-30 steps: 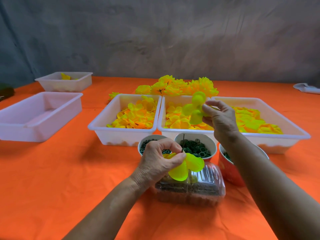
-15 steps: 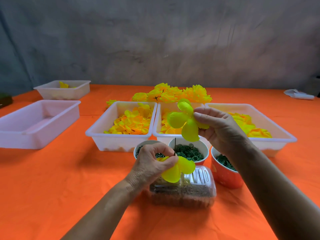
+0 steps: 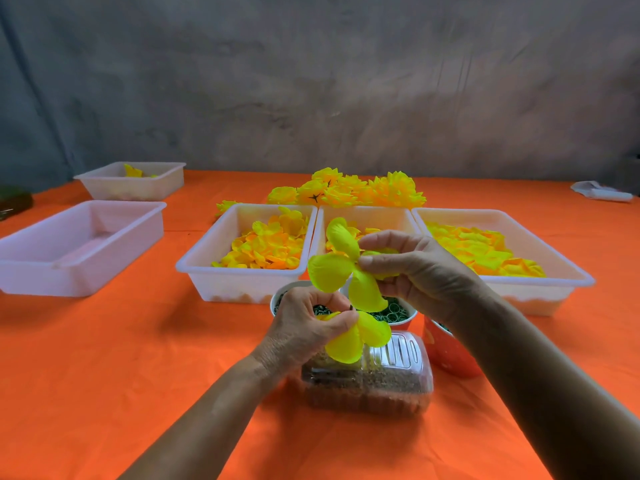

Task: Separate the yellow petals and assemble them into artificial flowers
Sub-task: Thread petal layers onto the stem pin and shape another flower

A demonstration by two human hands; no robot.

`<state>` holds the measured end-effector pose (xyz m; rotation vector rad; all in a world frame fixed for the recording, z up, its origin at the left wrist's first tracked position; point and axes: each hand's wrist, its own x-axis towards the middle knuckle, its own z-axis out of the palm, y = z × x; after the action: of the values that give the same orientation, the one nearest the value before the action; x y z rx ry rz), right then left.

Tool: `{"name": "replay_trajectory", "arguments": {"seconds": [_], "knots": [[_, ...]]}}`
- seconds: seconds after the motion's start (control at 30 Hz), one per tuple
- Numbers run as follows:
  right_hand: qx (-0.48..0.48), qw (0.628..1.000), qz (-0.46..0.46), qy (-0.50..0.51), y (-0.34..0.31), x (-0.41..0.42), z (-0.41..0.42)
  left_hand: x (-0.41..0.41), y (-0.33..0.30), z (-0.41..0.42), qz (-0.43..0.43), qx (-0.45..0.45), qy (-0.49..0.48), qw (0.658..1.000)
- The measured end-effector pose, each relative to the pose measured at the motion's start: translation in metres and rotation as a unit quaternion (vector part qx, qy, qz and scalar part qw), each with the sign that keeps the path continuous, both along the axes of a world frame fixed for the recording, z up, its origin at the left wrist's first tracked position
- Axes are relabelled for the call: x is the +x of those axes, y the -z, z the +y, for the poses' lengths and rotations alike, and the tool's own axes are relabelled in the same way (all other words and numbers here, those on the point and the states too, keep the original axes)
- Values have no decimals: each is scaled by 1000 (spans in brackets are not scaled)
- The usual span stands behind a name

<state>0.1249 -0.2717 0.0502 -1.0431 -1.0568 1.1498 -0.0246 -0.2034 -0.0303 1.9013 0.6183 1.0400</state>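
Right hand (image 3: 412, 268) pinches a yellow petal layer (image 3: 341, 268) by its centre — just above the left hand (image 3: 311, 327), gripping a second layer (image 3: 360, 336) on a dark stem (image 3: 352, 308); stem tip points up towards it.

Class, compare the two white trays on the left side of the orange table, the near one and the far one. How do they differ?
The near tray looks larger and seems to hold no petals; the far tray looks smaller and holds a few yellow petals. The near tray sits closer to the table's left edge. Both are white, rectangular plastic.

yellow petals (image 3: 332, 277) — orange tablecloth (image 3: 104, 358), white trays (image 3: 194, 268)
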Motion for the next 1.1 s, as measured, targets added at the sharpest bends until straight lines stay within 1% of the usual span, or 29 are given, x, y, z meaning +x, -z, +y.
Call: {"name": "replay_trajectory", "arguments": {"seconds": [0.17,0.2,0.3,0.37,0.43,0.57,0.67,0.9,1.0,1.1], "knots": [[-18,999,-35,9,-2,-4,2,-4,-4,0,-15,-15,-8,1000],[-20,999,-38,13,-2,-4,3,-6,-5,0,-26,-38,-1,999],[-28,998,-47,25,-2,-4,6,-13,-12,2,-114,-142,40,983],[-33,997,-58,30,-2,-5,7,-19,-21,5,-165,-187,15,968],[-38,996,-71,32,-1,-5,9,-23,-33,7,-185,-219,-7,958],[-50,995,-78,33,0,-6,11,-19,-53,1,-108,-193,5,975],[-56,995,-82,30,0,-5,10,-13,-56,-3,-69,-197,7,978],[-87,995,-58,9,2,2,11,-9,-59,1,-42,-338,28,940],[-98,994,-52,1,3,3,12,-6,-61,3,-45,-370,22,928],[-103,994,-39,-11,4,3,12,-5,-62,4,-43,-377,24,925]]}}
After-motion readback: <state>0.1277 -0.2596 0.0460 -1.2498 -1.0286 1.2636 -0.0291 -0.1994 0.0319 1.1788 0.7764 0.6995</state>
